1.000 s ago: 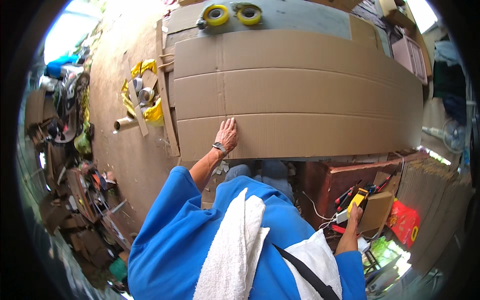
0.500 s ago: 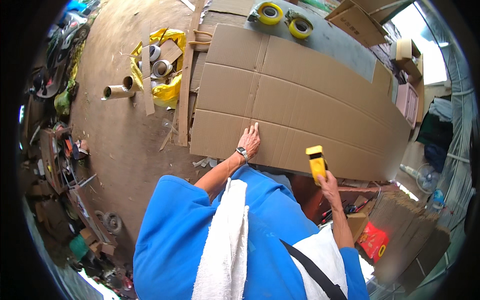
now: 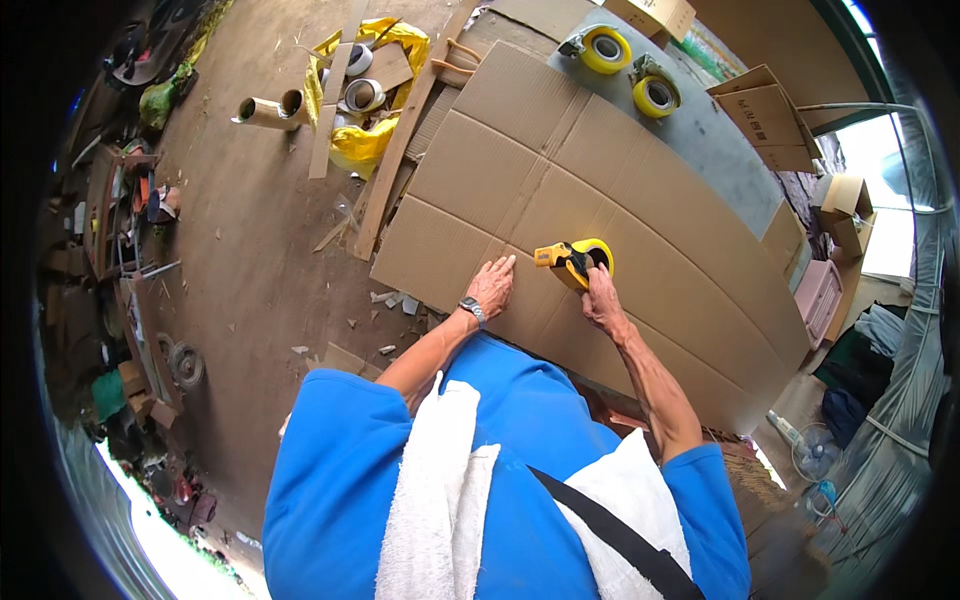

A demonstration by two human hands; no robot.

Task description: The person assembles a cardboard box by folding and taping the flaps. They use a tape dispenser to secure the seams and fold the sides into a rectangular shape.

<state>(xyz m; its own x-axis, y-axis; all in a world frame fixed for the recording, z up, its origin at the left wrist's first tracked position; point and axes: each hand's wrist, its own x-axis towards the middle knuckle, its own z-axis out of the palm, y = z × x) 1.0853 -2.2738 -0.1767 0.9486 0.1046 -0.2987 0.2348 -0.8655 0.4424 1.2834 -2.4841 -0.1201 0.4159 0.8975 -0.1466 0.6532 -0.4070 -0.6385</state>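
Brown creased cardboard sheet (image 3: pixel 655 275) lies across the blue-grey desk (image 3: pixel 715 140); from here I see the person's left hand (image 3: pixel 492 287) resting flat and unclenched on it, the right hand (image 3: pixel 602 302) gripping a yellow-and-black tape dispenser (image 3: pixel 572 264) above it.

My shirt (image 3: pixel 345 470) is showing blue under a white towel (image 3: pixel 440 480) and a black strap (image 3: pixel 620 537). My watch (image 3: pixel 472 307) is gleaming silver. The cardboard sheet (image 3: pixel 680 260) is showing light brown, striped by darker crease lines; my tape dispenser (image 3: pixel 570 262) is pairing orange-yellow with black, its roll (image 3: pixel 608 256) shining bright yellow. At one o'clock, two tape rolls (image 3: pixel 604 67) are repeating that yellow against a grey table (image 3: pixel 700 145). At eleven, a bag (image 3: pixel 360 153) is glowing yellow; at three, a box (image 3: pixel 818 300) is showing pink.
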